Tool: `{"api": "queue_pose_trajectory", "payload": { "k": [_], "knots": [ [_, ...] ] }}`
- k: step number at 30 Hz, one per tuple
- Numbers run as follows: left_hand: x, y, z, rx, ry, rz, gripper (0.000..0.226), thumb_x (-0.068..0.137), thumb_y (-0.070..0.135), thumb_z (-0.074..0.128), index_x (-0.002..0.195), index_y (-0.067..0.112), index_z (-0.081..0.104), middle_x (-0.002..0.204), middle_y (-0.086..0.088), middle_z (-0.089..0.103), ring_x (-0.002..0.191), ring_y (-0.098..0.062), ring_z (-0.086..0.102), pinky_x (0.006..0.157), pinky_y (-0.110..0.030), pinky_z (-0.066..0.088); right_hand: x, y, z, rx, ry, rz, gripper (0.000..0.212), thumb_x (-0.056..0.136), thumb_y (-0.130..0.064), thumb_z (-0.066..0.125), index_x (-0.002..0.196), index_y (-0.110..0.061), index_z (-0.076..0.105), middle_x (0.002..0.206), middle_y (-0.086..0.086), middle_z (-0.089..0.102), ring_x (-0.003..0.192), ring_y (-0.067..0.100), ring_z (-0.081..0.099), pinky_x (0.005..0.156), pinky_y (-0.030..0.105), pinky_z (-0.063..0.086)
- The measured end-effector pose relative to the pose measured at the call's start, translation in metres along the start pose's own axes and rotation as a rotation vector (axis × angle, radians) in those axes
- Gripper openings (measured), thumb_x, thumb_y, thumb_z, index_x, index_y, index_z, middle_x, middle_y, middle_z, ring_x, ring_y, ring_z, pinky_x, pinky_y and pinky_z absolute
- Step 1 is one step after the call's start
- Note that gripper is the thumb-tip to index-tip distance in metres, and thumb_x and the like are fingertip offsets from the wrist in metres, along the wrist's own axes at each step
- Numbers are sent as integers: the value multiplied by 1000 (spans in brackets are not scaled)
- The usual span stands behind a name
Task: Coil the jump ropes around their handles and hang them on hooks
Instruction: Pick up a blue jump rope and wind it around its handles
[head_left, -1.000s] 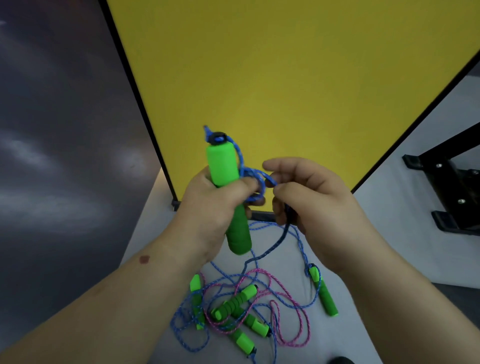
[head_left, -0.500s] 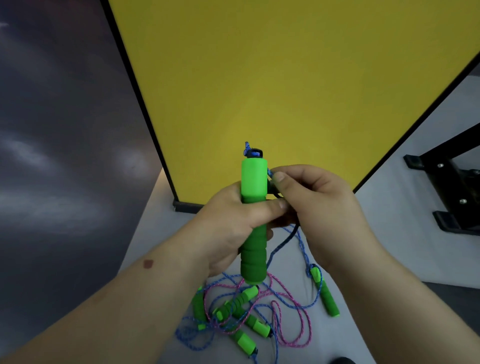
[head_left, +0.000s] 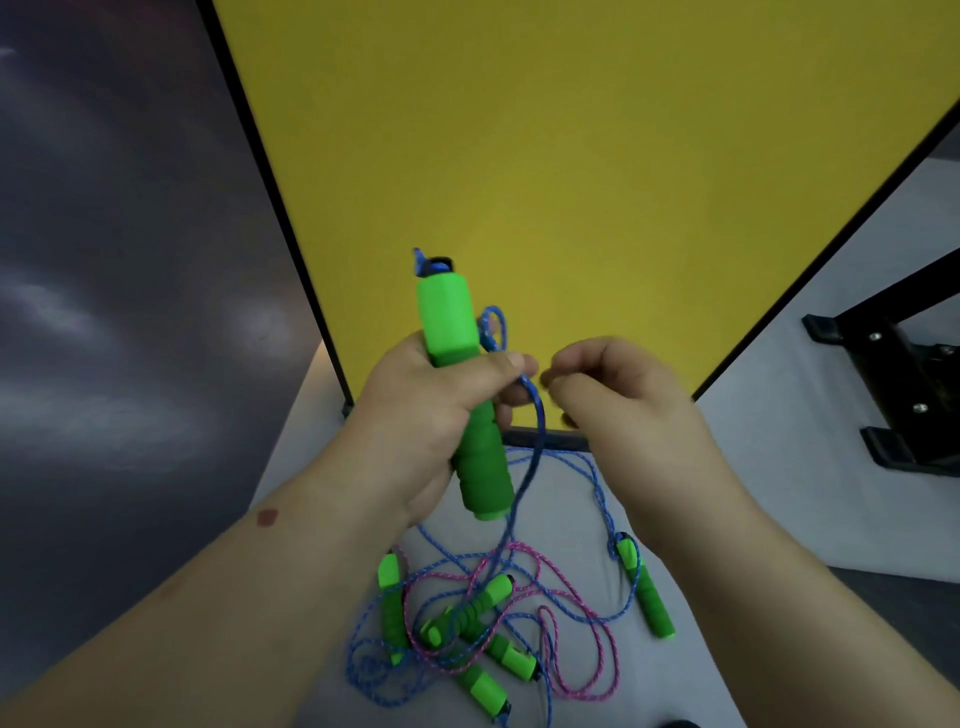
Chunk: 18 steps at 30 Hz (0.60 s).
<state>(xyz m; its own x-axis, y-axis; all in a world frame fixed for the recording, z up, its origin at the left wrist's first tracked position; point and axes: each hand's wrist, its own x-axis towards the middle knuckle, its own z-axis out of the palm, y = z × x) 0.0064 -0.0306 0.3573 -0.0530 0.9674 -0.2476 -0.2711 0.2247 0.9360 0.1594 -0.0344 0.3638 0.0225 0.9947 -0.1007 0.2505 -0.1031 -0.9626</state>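
Behind both hands stands the yellow panel (head_left: 597, 171); below them a tangle of ropes (head_left: 493, 618) waits. Left hand (head_left: 421, 415) grips the green handle (head_left: 457, 384) upright, thumb pinning the blue rope (head_left: 535, 431). Right hand (head_left: 618, 395), fingers curled, seems empty. Best to retake the rope close and wrap snugly, turns side by side.

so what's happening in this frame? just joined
A person is winding a jump rope. The left hand grips a green foam handle held upright, thumb pressing the blue rope against it. The right hand is beside it with fingers curled; whether it pinches the rope is unclear. Only a small loop shows at the handle, and the rope hangs down to its other handle on the floor. A tangle of pink and blue ropes lies below, uncoiled. No hooks are visible.
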Motion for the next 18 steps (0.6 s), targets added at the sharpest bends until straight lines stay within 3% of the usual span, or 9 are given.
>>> {"api": "queue_pose_trajectory", "payload": {
  "k": [2,3,5,8,10,13,16,18],
  "knots": [
    [3,7,-8,-32,68,22,10,89,6,76,91,13,69,85,-16,76,64,-17,62,60,-30,51,0,2,-3,3,-294,183,29,86,-35,61,94,-10,74,90,11,75,87,28,67,94,54,50],
    [6,8,-13,-5,97,38,8,89,10,77,94,11,71,83,-15,76,64,-17,61,61,-32,52,-2,1,-4,16,-405,231,29,92,-34,62,95,-9,76,91,13,76,87,28,68,98,53,49],
    [9,5,-19,56,113,56,16,91,15,76,102,5,74,77,-11,74,63,-18,61,61,-37,56,-6,-4,-4,47,-499,209,22,101,-21,58,96,-11,77,86,8,76,83,21,64,91,45,51],
    [4,-2,-12,107,53,61,21,93,14,73,104,-2,65,77,-13,71,67,-25,68,68,-44,63,-5,-10,-2,123,-390,114,25,102,-15,54,89,-16,75,78,1,71,74,13,60,74,30,49],
    [-1,-5,-7,185,-68,39,24,83,16,75,98,1,62,75,-16,65,73,-29,66,85,-54,62,-3,-14,1,179,-200,48,23,102,-14,55,89,-14,74,75,-1,70,67,8,62,65,24,51],
    [-9,-6,-2,198,-255,-41,43,77,14,73,116,1,59,82,-22,55,81,-30,60,92,-61,59,-3,-19,0,167,15,13,19,100,-16,59,89,-16,75,71,-6,67,55,-1,59,51,17,50],
    [-13,-5,4,207,-171,29,38,75,11,79,109,14,63,83,-12,62,79,-28,69,85,-61,62,-3,-16,2,237,20,80,18,99,-21,61,87,-15,73,67,-4,65,55,10,59,55,28,55],
    [-13,0,5,143,-76,94,35,80,4,80,101,24,61,86,-13,65,81,-34,76,83,-59,63,-3,-11,5,192,-7,84,19,100,-26,60,92,-13,71,71,-4,69,64,9,65,66,31,56]
  ]
}}
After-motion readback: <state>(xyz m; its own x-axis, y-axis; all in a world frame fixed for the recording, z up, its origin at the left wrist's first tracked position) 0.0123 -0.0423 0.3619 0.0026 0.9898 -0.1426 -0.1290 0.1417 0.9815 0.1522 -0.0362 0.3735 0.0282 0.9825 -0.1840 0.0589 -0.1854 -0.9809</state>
